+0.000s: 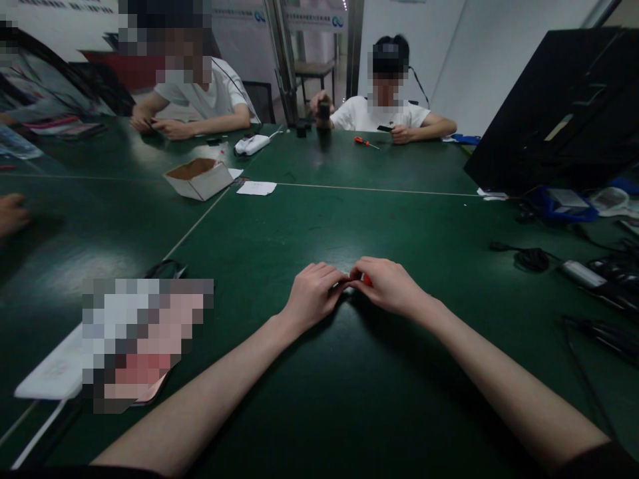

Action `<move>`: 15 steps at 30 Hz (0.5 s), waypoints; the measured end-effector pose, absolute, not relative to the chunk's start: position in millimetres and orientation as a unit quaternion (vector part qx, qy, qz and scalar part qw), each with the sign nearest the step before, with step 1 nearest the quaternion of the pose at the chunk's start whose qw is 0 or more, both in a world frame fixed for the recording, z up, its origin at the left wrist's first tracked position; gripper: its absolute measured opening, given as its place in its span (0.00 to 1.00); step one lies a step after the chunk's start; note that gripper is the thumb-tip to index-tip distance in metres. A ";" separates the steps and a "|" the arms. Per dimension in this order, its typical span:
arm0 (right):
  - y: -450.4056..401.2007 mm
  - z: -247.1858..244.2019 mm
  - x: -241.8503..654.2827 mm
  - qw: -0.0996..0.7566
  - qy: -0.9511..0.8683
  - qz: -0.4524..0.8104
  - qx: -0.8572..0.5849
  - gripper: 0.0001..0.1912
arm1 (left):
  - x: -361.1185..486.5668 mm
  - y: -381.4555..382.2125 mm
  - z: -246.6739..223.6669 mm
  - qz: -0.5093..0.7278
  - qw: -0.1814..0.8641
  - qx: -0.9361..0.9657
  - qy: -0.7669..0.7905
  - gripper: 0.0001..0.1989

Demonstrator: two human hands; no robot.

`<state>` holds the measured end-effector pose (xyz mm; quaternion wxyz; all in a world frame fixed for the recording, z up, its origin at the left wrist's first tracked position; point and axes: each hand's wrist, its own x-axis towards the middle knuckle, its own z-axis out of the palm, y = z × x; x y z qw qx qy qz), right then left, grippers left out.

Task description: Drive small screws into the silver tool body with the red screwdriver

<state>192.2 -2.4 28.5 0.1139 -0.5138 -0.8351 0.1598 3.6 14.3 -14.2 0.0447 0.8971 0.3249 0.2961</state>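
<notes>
My left hand and my right hand meet fingertip to fingertip just over the green table. Between the thumb and fingers of my right hand shows a bit of an orange-red thing; the rest of it is covered, so its kind is unclear. The fingers of my left hand are pinched together close against it. Whatever they grip is too small and hidden to make out.
An open white box and a paper slip lie ahead to the left. A pink-backed phone is by my left forearm. Black cables and a large black panel are at right. Across sit two people, with an orange screwdriver nearby.
</notes>
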 end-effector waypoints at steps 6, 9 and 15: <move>-0.7 27.6 193.1 0.127 -0.835 0.161 -0.511 0.06 | 3.3 15.8 -15.1 0.303 0.030 0.900 0.311 0.11; 0.3 25.3 193.1 0.131 -0.837 0.151 -0.509 0.06 | 3.2 16.7 -16.9 0.317 0.018 0.898 0.304 0.11; -5.5 26.6 190.2 0.122 -0.846 0.103 -0.509 0.08 | 2.2 17.1 -18.5 0.312 0.024 0.899 0.307 0.11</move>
